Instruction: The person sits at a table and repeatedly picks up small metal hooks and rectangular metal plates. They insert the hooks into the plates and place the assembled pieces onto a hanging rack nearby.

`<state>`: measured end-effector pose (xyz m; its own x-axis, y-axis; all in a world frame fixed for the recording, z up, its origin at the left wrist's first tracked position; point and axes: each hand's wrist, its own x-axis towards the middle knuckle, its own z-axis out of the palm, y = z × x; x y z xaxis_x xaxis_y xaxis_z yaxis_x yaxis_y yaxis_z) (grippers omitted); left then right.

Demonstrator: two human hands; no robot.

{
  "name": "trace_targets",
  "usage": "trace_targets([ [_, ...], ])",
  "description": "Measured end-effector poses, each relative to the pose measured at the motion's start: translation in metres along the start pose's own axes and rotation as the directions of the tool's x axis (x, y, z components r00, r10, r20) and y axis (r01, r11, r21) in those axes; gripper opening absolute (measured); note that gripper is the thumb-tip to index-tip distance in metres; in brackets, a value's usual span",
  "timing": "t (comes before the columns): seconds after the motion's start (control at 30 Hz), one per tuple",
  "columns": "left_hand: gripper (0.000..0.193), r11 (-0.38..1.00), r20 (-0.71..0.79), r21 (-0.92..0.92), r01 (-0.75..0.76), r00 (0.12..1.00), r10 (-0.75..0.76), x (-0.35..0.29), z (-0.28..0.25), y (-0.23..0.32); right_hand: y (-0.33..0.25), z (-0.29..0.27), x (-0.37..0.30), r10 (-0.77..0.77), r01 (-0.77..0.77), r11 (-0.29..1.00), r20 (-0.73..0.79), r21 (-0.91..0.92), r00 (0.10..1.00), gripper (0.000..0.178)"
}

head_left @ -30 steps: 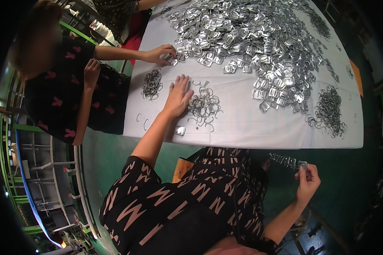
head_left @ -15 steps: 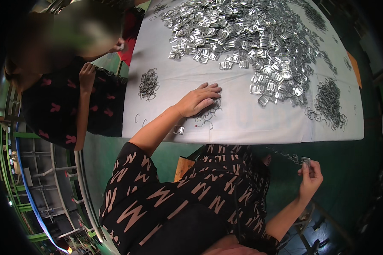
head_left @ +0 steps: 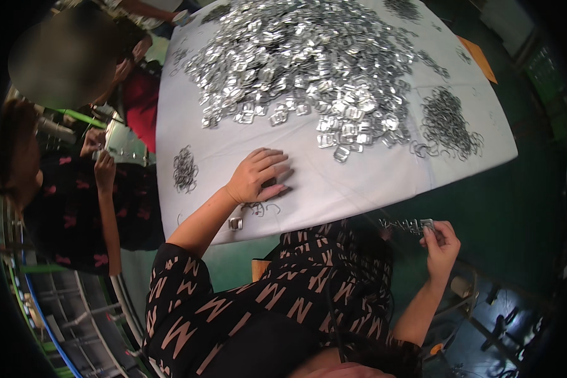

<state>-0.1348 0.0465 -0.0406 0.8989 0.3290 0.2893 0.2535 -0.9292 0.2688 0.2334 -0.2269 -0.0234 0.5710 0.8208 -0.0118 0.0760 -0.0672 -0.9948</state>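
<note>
My left hand [head_left: 258,176] rests palm down over the white-covered table [head_left: 309,183], its fingers bent but apart. I see nothing held in it, though the palm side is hidden. Small curved wire hooks [head_left: 259,208] stick out from under it, and a single silver buckle [head_left: 235,223] lies beside my wrist near the table edge. Off the table's near edge, my right hand [head_left: 442,251] pinches a flat silver metal buckle [head_left: 426,224] between thumb and fingers. A string of small metal pieces [head_left: 400,224] hangs to the left of that buckle.
A large heap of silver buckles [head_left: 296,57] covers the far middle of the table. Wire hooks lie in a big pile [head_left: 448,123] at right and a smaller pile [head_left: 184,169] at left. A co-worker [head_left: 75,208] in dark clothes sits at the left; other people are beyond.
The view has turned, so the table appears tilted and shifted left. My left hand's fingers are more bent than before. My right hand still pinches the buckle.
</note>
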Motion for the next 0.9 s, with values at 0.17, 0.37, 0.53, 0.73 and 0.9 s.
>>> trace_targets([
  [0.17,0.053,0.98,0.007,0.196,-0.039,0.999,0.038,0.104,0.052,0.025,0.006,0.004,0.001,0.009,-0.008,1.0,-0.033,0.023,0.999,0.011],
  [0.37,0.05,0.966,-0.03,0.209,-0.153,0.986,0.162,0.224,0.105,0.044,0.001,0.002,-0.006,-0.007,0.007,1.0,-0.092,-0.001,0.996,0.01],
  [0.53,0.033,0.956,-0.005,0.278,-0.091,0.995,0.097,0.271,0.12,0.036,-0.001,-0.003,-0.011,-0.002,-0.005,0.999,-0.178,-0.042,0.984,0.008],
  [0.73,0.028,0.959,0.032,0.283,0.015,0.999,-0.025,0.229,0.09,0.032,0.002,-0.012,-0.011,0.001,-0.022,0.995,-0.207,-0.1,0.978,0.007],
  [0.9,0.031,0.862,-0.02,0.439,0.254,0.962,-0.273,0.215,0.073,0.025,0.007,-0.015,-0.009,-0.009,-0.004,0.998,-0.199,-0.068,0.98,0.007],
])
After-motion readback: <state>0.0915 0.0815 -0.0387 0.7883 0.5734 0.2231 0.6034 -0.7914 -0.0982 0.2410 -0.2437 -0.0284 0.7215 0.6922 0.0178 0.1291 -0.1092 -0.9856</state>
